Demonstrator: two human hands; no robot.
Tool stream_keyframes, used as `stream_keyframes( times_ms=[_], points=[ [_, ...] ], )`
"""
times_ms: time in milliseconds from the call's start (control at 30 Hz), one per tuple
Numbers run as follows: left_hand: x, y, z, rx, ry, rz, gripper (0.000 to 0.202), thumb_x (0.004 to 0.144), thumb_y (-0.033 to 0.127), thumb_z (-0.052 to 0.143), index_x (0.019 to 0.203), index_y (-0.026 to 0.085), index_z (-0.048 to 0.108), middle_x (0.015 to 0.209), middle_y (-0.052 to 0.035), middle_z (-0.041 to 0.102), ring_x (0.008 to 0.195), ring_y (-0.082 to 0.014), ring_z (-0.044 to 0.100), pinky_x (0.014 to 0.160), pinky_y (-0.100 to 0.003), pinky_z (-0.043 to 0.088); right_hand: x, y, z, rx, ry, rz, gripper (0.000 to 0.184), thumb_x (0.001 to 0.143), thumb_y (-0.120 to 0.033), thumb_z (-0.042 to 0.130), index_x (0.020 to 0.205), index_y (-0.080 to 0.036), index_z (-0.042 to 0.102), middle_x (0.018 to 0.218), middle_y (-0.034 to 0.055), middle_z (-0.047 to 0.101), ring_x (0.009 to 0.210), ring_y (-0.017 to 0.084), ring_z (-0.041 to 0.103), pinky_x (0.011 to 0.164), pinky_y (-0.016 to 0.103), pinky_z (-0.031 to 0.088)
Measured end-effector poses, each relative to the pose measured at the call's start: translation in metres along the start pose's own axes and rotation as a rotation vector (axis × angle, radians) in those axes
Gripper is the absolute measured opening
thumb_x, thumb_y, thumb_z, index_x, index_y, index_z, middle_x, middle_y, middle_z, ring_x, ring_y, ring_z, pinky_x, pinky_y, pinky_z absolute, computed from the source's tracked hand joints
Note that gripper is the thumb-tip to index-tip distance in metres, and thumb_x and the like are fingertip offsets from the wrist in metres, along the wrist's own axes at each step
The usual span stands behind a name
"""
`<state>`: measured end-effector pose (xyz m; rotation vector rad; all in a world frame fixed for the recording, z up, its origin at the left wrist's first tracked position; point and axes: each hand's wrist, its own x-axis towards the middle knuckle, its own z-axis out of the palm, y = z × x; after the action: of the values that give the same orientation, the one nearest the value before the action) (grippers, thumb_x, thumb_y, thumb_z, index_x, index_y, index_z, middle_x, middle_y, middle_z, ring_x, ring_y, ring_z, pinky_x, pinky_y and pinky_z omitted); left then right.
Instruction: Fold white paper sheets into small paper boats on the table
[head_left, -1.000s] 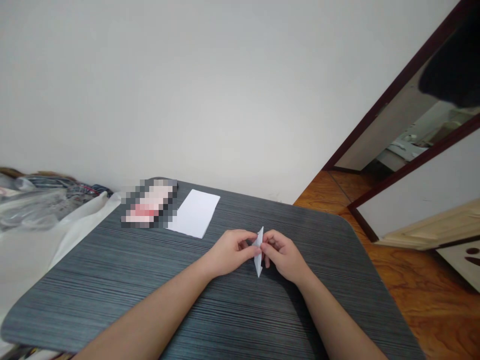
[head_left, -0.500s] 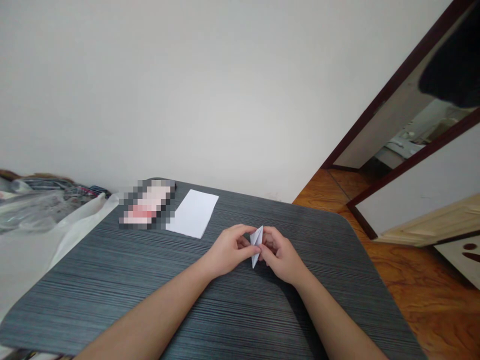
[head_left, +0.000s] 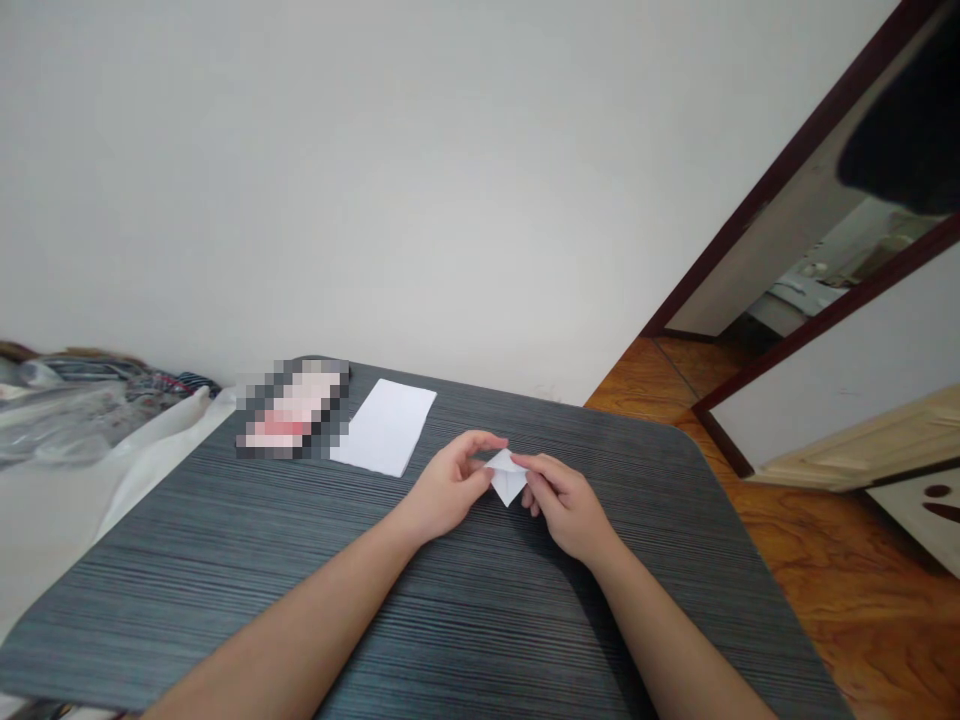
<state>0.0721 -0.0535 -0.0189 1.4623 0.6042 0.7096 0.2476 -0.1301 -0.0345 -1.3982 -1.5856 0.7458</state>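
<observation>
Between my hands is a small piece of folded white paper [head_left: 508, 484], diamond-shaped with a crease across its upper part. My left hand [head_left: 453, 484] grips its left corner, the thumb low and the index finger reaching over the top. On the other side, my right hand [head_left: 568, 503] pinches the right corner, its index finger lying along the upper edge. The paper is held just over the dark wood-grain table [head_left: 465, 620]. What the underside of the paper looks like is hidden.
Left of my hands lies a stack of white paper sheets [head_left: 391, 425]. A pixelated flat object [head_left: 292, 410] lies beside it. Clear plastic and fabric [head_left: 97, 410] are piled past the table's left edge. A wall [head_left: 450, 200] rises behind; wooden floor [head_left: 855, 570] shows on the right.
The folded paper has turned from a narrow, edge-on shape to a flatter diamond facing me. My fingers have shifted their grip, with the right index finger now on the upper edge.
</observation>
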Motion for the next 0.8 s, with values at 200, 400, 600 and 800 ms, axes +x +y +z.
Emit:
stream_keyframes(
  times_ms=[200,400,600,800],
  points=[
    [0.0005,-0.0045,0.0030,-0.058,-0.008,-0.037,0.028,0.083,0.020,0.049,0.109,0.015,0.058,0.106,-0.0077,0.062,0.094,-0.0165,0.059,0.082,-0.032,0.050,0.0008,-0.0014,-0.0022,-0.026,0.021,-0.035,0.030,0.090,-0.021,0.043,0.115,-0.022,0.059,0.074,0.0023,0.053,0.063,0.013,0.053,0.058,0.026,0.045],
    [0.0011,-0.0074,0.0030,-0.106,-0.001,-0.102,0.028,0.083,0.024,0.050,0.106,0.012,0.060,0.093,-0.0071,0.065,0.074,-0.0146,0.064,0.074,-0.034,0.055,0.0004,-0.0008,-0.0046,0.005,0.019,-0.063,0.031,0.089,-0.017,0.041,0.112,-0.024,0.062,0.081,0.0032,0.055,0.059,0.011,0.052,0.056,0.026,0.045],
    [0.0014,-0.0083,0.0012,-0.209,0.021,-0.136,0.026,0.081,0.023,0.053,0.102,0.009,0.060,0.086,-0.0066,0.066,0.070,-0.0138,0.064,0.075,-0.034,0.054,-0.0021,-0.0009,-0.0046,0.061,0.018,-0.068,0.030,0.089,-0.020,0.043,0.112,-0.024,0.062,0.095,0.0063,0.055,0.064,0.012,0.054,0.058,0.028,0.047],
    [-0.0001,-0.0032,0.0035,-0.257,-0.022,-0.150,0.044,0.076,0.027,0.062,0.117,0.014,0.050,0.084,-0.0051,0.066,0.075,-0.0149,0.064,0.073,-0.033,0.054,-0.0009,-0.0042,-0.0046,0.000,0.016,-0.061,0.027,0.088,-0.024,0.048,0.108,-0.025,0.065,0.095,0.0075,0.057,0.073,0.016,0.056,0.059,0.028,0.048]
  ],
)
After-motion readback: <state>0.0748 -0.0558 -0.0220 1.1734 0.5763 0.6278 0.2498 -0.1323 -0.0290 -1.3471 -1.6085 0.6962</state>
